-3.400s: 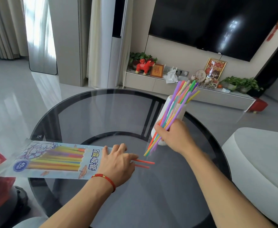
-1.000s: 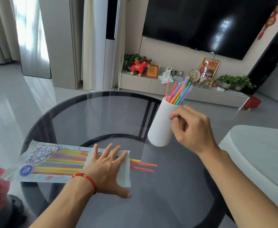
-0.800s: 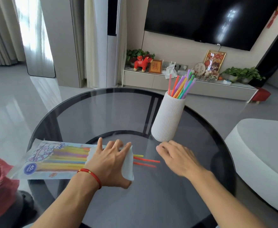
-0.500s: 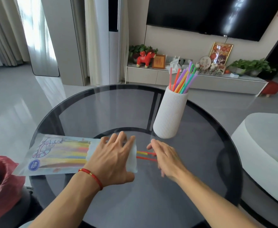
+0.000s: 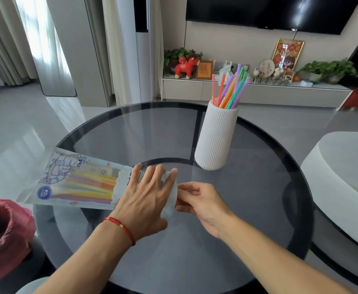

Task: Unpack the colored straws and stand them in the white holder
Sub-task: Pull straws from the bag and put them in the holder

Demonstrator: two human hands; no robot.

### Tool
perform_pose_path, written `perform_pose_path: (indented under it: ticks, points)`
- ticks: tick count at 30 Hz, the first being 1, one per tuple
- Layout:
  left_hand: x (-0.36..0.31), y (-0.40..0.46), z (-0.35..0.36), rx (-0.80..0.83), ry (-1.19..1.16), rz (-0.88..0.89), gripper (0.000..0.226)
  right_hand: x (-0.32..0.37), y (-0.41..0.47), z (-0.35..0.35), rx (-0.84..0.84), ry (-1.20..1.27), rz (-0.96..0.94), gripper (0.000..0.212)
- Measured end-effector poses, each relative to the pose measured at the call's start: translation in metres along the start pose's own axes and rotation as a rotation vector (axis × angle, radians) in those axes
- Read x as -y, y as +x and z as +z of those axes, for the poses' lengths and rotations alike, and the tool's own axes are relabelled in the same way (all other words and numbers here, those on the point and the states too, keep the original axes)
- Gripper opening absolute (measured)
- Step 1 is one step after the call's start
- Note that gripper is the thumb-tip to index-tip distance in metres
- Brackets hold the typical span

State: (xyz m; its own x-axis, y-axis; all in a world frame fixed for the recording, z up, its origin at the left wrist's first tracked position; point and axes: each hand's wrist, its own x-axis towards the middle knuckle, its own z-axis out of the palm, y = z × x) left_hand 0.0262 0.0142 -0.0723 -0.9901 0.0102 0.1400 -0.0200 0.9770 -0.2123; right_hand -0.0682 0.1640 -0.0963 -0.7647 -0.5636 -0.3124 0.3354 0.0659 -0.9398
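The white ribbed holder stands upright on the round glass table, with several colored straws leaning in it. The printed straw packet lies flat at the left, with more straws inside. My left hand presses down on the packet's open right end, fingers spread. My right hand sits at the packet's mouth with fingers curled and pinched together. The straw ends that stick out there are hidden under it.
A red bag sits low at the left, beside the table edge. A white rounded seat stands close on the right. Beyond the table are a low TV cabinet with ornaments and grey floor.
My right hand let go of the straw bundle in the holder, came down to the packet's mouth and closed over the protruding straw ends. My left hand stayed pressed on the packet.
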Motion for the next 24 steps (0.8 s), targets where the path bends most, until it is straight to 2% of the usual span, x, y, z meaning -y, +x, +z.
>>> perform_pose_path:
  ticks: [5, 10, 13, 16, 20, 24]
  points:
    - [0.006, -0.001, 0.001, -0.009, -0.062, -0.039, 0.107, 0.006, 0.005, -0.011, -0.075, -0.072, -0.047, 0.009]
    - [0.004, 0.001, -0.001, -0.044, -0.034, -0.018, 0.111, 0.001, 0.004, 0.000, -0.055, -0.115, -0.040, 0.024]
    - [0.003, 0.000, 0.001, -0.049, -0.028, -0.017, 0.111, -0.004, 0.003, 0.004, -0.066, -0.169, -0.082, 0.019]
    - [0.007, -0.001, 0.001, -0.047, -0.049, -0.044, 0.110, -0.001, 0.003, -0.001, -0.111, -0.120, -0.067, 0.016]
    - [0.008, -0.001, 0.002, -0.054, -0.062, -0.067, 0.109, 0.007, 0.001, -0.003, -0.070, 0.025, 0.017, 0.016]
    - [0.000, 0.001, 0.005, -0.068, -0.052, -0.048, 0.110, -0.002, -0.001, 0.007, -0.040, 0.008, -0.036, 0.017]
